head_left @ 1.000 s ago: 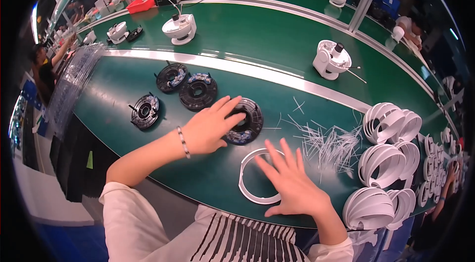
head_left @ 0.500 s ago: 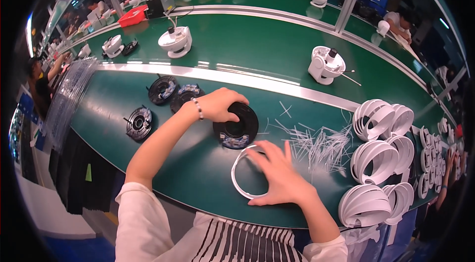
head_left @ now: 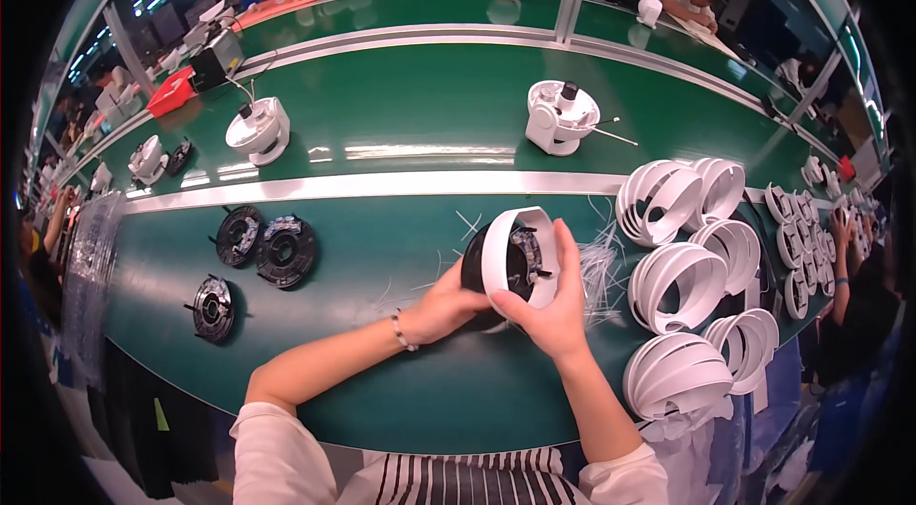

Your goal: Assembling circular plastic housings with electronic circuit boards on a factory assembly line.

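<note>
Above the green tabletop I hold a white plastic ring (head_left: pixel 495 252) with a flat-cut edge, its open side toward me. My right hand (head_left: pixel 558 309) grips the ring, thumb on the near rim and fingers along the right side. Behind the ring's left side, my left hand (head_left: pixel 447 307) holds a black round part (head_left: pixel 473 268); its fingertips are partly hidden. Through the ring's opening, a small circuit board on the black part shows. The two pieces overlap, but I cannot tell whether they are seated together. A beaded bracelet circles my left wrist.
Three similar black parts (head_left: pixel 286 252) lie to the left. Thin white strips (head_left: pixel 599 267) are scattered right of my hands, beside stacked white rings (head_left: pixel 676 290). Beyond a metal rail (head_left: pixel 382 185), white housings (head_left: pixel 558 116) stand on a green belt. Other people work farther off.
My right hand has lifted the white ring from the tabletop to the black part. My left hand has raised that part and tilted it. The whole view has shifted rightward.
</note>
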A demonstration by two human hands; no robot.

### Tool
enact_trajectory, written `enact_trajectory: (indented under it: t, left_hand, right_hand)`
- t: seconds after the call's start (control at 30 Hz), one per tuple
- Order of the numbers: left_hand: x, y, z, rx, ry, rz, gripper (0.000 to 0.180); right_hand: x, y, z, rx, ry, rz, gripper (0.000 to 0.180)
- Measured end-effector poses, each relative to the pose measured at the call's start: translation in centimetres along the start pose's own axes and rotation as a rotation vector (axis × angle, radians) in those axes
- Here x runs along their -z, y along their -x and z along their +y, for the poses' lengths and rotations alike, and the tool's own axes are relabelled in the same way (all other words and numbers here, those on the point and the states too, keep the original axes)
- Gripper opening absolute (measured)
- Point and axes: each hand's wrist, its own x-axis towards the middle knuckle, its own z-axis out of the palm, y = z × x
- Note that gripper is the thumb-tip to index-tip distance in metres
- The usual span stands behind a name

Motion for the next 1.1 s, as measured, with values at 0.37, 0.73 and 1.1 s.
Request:
enact_trajectory:
  t: [0.37, 0.73, 1.1]
  left_hand:
    - [1.6, -0.5, 1.2, 0.113, 0.474, 0.058, 0.059]
    - [-0.5, 0.1, 1.5, 0.032, 0.256, 0.038, 0.069]
    - [1.5, 0.5, 1.2, 0.141, 0.380, -0.144, 0.076]
  right_hand:
    - [-1.3, 1.0, -2.0, 0.163, 0.280, -0.221, 0.115]
    - [-2.0, 1.8, -3.1, 0.327, 0.473, -0.176, 0.106]
    - [-1.3, 0.8, -3.0, 0.332, 0.551, -0.196, 0.113]
